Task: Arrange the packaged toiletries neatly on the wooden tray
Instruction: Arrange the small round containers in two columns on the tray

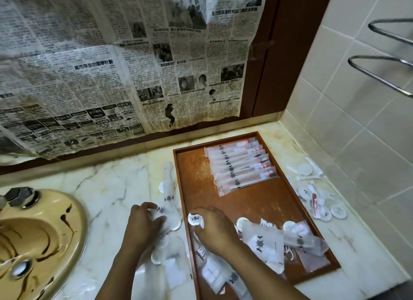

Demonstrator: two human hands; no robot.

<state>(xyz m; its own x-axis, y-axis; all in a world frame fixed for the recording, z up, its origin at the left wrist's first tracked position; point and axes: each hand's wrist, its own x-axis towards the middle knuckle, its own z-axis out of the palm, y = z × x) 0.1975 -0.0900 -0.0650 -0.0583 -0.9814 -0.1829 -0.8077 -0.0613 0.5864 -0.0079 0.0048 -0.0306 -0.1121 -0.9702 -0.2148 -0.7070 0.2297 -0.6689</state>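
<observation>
Wooden tray [196,177] sits on the marble desk [111,188], toward its back right corner.
Far half of the tray: a row of long sachets [241,165], overlapped, long axes running across the tray, slightly tilted.
Near right corner of the tray: a loose heap of packets [268,241], unsorted. The middle of the tray is bare.

Left hand [145,223] is off the tray, on the desk just beside the tray's left edge. Its fingers and thumb curl round the near end of a long white packet [167,188].
The packet's long axis runs away from the person, roughly parallel to that edge and crosswise to the row.

Right hand [214,228] is over the tray's near left part, pinching a small round packet [195,219] at the fingertips.

Judgement: the long packet belongs to the left hand. It likely needs carrying right over the rim and about a quarter turn to match the row.
Scattered round packets [317,201] lie on the desk by the tray's right edge, nearer the right hand.
</observation>
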